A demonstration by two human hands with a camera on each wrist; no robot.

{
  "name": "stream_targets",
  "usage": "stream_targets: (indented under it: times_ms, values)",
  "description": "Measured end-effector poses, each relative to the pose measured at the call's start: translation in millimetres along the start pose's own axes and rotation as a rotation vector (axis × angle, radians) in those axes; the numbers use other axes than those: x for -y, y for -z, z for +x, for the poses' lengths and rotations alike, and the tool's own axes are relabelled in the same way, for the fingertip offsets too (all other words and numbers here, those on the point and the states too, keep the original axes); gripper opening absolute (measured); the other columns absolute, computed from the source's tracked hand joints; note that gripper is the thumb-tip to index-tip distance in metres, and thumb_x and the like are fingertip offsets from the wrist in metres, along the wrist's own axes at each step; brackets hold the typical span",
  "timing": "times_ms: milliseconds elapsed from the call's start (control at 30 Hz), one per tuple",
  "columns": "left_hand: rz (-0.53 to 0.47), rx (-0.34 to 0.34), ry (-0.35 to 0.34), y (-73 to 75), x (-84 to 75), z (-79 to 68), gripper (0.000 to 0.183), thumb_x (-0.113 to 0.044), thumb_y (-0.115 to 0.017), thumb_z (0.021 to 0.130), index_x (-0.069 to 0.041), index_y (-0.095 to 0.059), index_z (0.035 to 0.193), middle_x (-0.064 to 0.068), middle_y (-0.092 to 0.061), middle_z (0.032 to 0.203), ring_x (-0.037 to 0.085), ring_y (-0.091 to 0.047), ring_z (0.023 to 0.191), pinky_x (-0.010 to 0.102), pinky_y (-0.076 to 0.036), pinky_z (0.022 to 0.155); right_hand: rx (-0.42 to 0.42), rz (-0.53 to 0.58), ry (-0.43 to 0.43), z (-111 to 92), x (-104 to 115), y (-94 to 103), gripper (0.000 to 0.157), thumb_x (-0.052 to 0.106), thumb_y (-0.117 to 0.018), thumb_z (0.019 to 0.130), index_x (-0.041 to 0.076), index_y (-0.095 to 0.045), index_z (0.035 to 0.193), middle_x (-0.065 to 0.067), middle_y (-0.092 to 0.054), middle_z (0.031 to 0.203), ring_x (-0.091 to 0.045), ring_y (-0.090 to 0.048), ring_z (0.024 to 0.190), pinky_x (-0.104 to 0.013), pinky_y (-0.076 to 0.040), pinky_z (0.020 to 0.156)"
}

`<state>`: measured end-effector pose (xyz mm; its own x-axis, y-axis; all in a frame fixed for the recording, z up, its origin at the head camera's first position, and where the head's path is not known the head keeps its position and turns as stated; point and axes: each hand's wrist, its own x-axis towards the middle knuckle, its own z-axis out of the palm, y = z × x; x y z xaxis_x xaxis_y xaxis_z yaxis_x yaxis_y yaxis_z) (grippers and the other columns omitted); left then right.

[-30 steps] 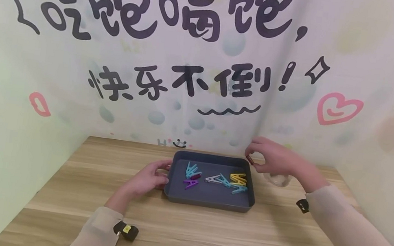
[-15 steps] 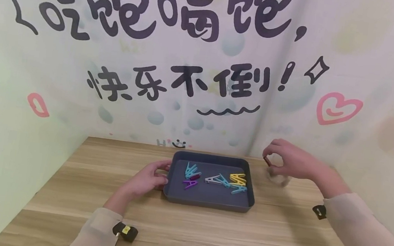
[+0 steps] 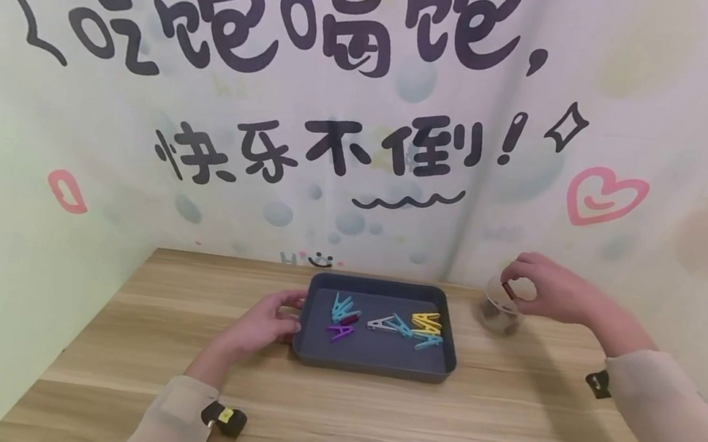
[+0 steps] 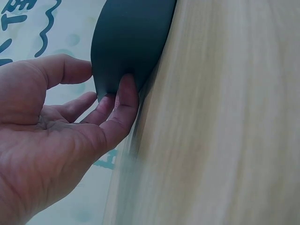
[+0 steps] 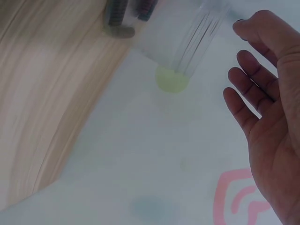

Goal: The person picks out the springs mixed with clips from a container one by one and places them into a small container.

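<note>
My right hand (image 3: pixel 556 288) pinches a small reddish-brown ribbed piece (image 3: pixel 508 291) between thumb and fingertips. The piece is at the mouth of a clear plastic jar (image 3: pixel 509 327), in which dark pieces lie. In the right wrist view the jar (image 5: pixel 187 33) tops the frame, left of my right hand (image 5: pixel 274 101); the held piece is mostly hidden there. On the far left, my left hand (image 3: pixel 262 322) touches the end of a dark grey tray (image 3: pixel 370 358). The left wrist view has the fingertips of that hand (image 4: pixel 70 117) against the tray's outer wall (image 4: pixel 131 37).
Inside the tray are small clips: blue ones (image 3: pixel 343 307), yellow ones (image 3: pixel 426 323), a purple one (image 3: pixel 340 333) and a grey one (image 3: pixel 381 324). A dark red piece (image 3: pixel 350 319) lies beside the blue clips. Behind the wooden table (image 3: pixel 335 425) hangs a printed cloth (image 3: pixel 326 232).
My right hand has moved right with the ribbed piece, from the tray's far right corner to the jar's mouth. The left hand and the tray have stayed in place.
</note>
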<state>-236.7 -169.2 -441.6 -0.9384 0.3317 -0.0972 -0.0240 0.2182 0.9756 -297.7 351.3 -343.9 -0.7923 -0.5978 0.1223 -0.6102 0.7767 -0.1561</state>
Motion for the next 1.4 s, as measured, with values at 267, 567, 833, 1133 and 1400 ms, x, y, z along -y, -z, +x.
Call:
stream_targets:
  times_ms: [267,567,833,1133,1400]
  values:
    - [-0.021,0.007,-0.015,1.4,2.1,-0.9,0.067,0.008,-0.057,0.097,0.007,-0.035,0.160,0.031,-0.046,0.151,0.042,-0.066,0.123,0.047,-0.062,0.094,0.004,-0.026,0.006,-3.1,-15.8,0.3,0.030,0.002,-0.086,0.080,0.016,-0.076,0.105,0.002,-0.066,0.104,-0.026,-0.060,0.102,-0.046,-0.056,0.089]
    - [-0.018,0.011,-0.013,0.9,1.3,-0.7,0.067,0.008,-0.056,0.097,0.007,-0.035,0.160,0.031,-0.045,0.152,0.041,-0.065,0.123,0.047,-0.062,0.095,-0.018,-0.041,-0.065,-6.2,-21.2,-1.5,0.053,0.010,-0.088,0.083,0.008,-0.070,0.134,-0.017,-0.065,0.126,-0.037,-0.057,0.117,-0.060,-0.056,0.098]
    - [-0.003,-0.002,-0.003,0.9,1.6,-0.1,0.067,0.007,-0.056,0.097,0.005,-0.036,0.160,0.029,-0.046,0.153,0.040,-0.065,0.124,0.046,-0.062,0.095,-0.011,-0.027,-0.077,-1.7,-6.6,2.5,0.059,0.019,-0.087,0.085,0.015,-0.066,0.140,-0.015,-0.062,0.135,-0.037,-0.052,0.126,-0.062,-0.052,0.104]
    - [-0.006,-0.003,-0.011,1.8,2.5,1.2,0.067,0.007,-0.057,0.097,0.005,-0.037,0.160,0.030,-0.046,0.152,0.039,-0.065,0.123,0.046,-0.062,0.094,-0.038,-0.033,0.011,14.0,19.6,5.0,0.053,0.020,-0.085,0.087,0.018,-0.068,0.137,-0.008,-0.063,0.133,-0.033,-0.053,0.128,-0.056,-0.051,0.106]
    - [-0.007,-0.002,-0.011,1.9,2.6,0.0,0.067,0.007,-0.057,0.097,0.005,-0.037,0.160,0.030,-0.045,0.153,0.040,-0.064,0.125,0.046,-0.062,0.094,-0.024,-0.061,0.088,30.7,44.3,3.4,0.055,0.018,-0.090,0.084,0.018,-0.071,0.136,-0.008,-0.064,0.132,-0.033,-0.054,0.127,-0.054,-0.052,0.106]
